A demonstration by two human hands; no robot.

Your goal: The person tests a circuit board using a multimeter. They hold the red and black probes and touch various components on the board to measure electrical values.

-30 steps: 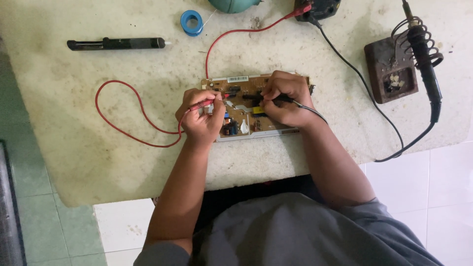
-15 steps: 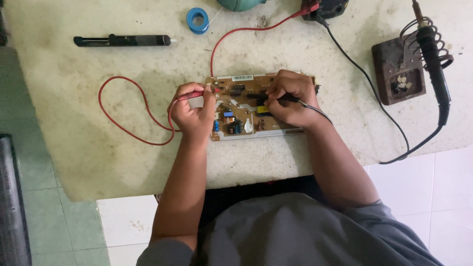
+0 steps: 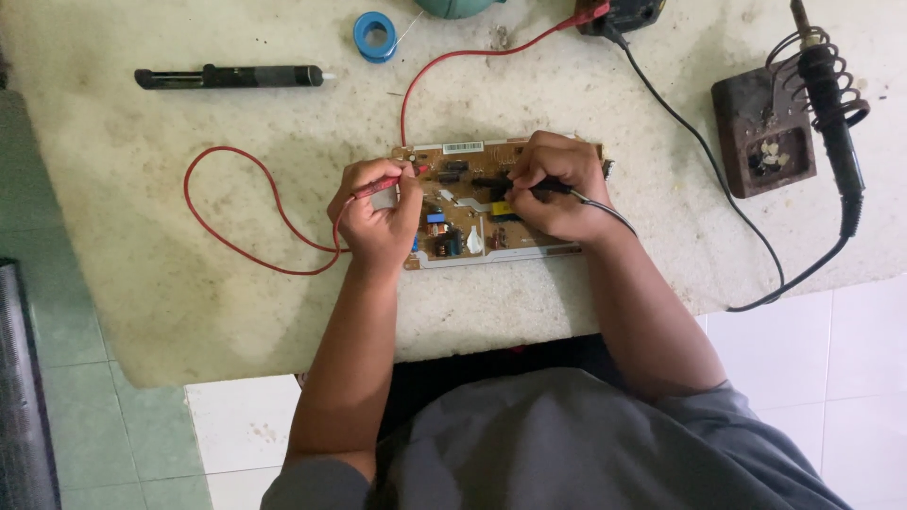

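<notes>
Resting over a tan rectangular circuit board [image 3: 472,236] at the centre of the frame, both hands are busy with slim test probes. The left hand [image 3: 378,212] is clenched around a red probe [image 3: 387,181], whose tip points right onto the upper left part of the board. From it a thin red lead [image 3: 236,246] loops out to the left across the pale, stained stone desk [image 3: 142,283], while a second run of red lead climbs from the board's top edge toward the upper middle of the frame. The right hand [image 3: 557,189] grips a black probe [image 3: 529,187], held low and pointing left onto the middle of the board; its black lead [image 3: 605,210] trails off to the right past the wrist. The board lies flat on the desk, near the front edge, and the two hands sit close together above it, not touching each other.

At the upper left of the frame a long black pen-shaped tool [image 3: 227,76] lies flat on the desk. Just right of it sits a small blue ring-shaped spool [image 3: 375,35]. At the upper right a dark brown square stand [image 3: 763,132] carries a black-handled soldering iron [image 3: 831,104] in a wire coil, and a black cable [image 3: 699,151] runs diagonally from the top edge down to the desk's right side.
</notes>
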